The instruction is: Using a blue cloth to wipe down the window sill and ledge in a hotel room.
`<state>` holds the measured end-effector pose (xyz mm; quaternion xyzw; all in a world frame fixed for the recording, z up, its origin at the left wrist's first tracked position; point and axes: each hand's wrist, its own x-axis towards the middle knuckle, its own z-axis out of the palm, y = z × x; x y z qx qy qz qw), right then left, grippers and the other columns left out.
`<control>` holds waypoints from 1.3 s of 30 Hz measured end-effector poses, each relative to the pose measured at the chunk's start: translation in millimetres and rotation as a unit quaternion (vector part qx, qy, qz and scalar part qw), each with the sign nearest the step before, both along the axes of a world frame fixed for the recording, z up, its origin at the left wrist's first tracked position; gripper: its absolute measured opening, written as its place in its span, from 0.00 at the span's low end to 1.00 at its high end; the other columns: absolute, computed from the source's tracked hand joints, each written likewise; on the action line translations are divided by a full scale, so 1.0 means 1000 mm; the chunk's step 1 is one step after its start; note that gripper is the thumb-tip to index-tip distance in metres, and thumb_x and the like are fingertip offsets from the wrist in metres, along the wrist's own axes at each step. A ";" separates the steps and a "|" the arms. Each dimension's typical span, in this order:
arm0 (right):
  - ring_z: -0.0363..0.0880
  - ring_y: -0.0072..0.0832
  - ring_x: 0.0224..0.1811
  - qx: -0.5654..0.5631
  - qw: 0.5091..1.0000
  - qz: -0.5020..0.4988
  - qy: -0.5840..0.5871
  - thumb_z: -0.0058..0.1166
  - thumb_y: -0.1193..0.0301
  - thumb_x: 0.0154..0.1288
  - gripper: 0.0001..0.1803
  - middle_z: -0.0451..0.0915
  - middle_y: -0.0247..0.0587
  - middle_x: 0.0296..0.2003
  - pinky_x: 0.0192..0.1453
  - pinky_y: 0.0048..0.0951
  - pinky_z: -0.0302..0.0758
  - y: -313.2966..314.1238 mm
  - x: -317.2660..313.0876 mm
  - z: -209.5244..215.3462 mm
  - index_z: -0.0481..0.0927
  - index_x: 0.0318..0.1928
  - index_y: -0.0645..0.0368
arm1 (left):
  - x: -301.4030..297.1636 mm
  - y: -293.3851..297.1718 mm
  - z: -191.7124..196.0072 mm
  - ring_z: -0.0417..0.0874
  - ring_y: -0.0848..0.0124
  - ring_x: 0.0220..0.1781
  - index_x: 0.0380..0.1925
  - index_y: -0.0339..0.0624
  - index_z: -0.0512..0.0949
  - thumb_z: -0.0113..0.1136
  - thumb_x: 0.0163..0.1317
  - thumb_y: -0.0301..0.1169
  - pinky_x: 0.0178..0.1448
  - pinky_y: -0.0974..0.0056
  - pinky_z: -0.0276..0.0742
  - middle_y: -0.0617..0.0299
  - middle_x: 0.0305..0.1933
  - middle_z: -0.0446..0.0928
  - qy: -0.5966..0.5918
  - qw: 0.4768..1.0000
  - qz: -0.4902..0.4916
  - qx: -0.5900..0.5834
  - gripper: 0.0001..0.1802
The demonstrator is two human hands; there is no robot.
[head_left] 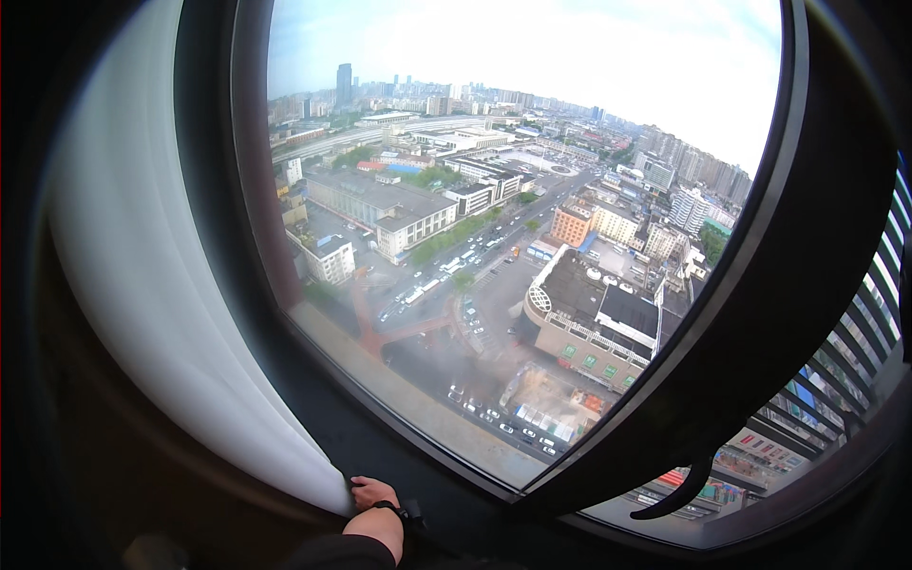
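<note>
A tall window [513,237] fills the view, its dark frame [760,313] bending with the lens; beyond the glass lies a city seen from high up, with roofs, roads and a pale sky; a dark window handle [686,489] hangs low on the frame at the right; a white sheer curtain [161,285] sweeps down the left side to the dark sill [446,503]. One hand [372,494] comes up from the lower edge, a dark band on its wrist; its fingers are closed on the curtain's bottom edge, just above the sill; which hand it is cannot be told.
</note>
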<state>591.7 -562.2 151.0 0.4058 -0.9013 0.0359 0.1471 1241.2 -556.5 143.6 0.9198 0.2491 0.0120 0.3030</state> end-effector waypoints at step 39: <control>0.58 0.50 0.71 0.014 0.954 0.272 -0.126 0.48 0.66 0.64 0.32 0.65 0.63 0.65 0.75 0.48 0.50 0.067 0.109 0.046 0.64 0.69 0.58 | -0.002 0.011 0.020 0.82 0.39 0.42 0.33 0.29 0.80 0.29 0.73 0.51 0.52 0.44 0.77 0.34 0.37 0.81 0.012 1.000 -0.007 -0.026 0.36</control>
